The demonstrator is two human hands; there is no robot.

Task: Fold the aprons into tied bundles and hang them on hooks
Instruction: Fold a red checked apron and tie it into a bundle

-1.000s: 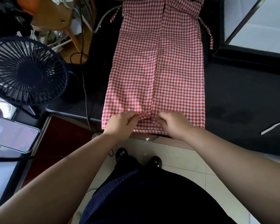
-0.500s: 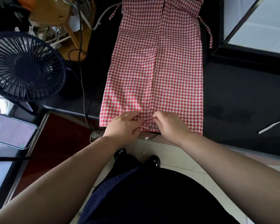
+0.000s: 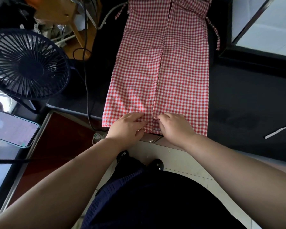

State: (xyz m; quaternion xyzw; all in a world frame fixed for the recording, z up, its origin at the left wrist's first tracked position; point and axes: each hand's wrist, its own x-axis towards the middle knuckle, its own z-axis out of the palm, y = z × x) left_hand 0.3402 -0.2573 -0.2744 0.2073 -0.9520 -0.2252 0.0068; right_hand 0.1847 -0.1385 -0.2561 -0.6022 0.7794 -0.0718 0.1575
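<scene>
Softness is probably helping you: the light, limp red-and-white gingham cloth apron (image 3: 157, 71) is lying flat on the black counter (image 3: 241, 103), your left hand (image 3: 127, 128) and right hand (image 3: 175, 128) each pinching its near hem in a clenched grip.

Showing red-and-white gingham checks on the apron (image 3: 155, 71) at twelve o'clock, and plain black on the table (image 3: 246, 100) at two. Showing dark navy on the fan (image 3: 28, 65) at ten, pale grey on the phone (image 3: 12, 128) at nine, white on the strip (image 3: 279, 129) at three, dark red on the panel (image 3: 63, 141) at eight, off-white on the floor tiles (image 3: 180, 156) at six.
</scene>
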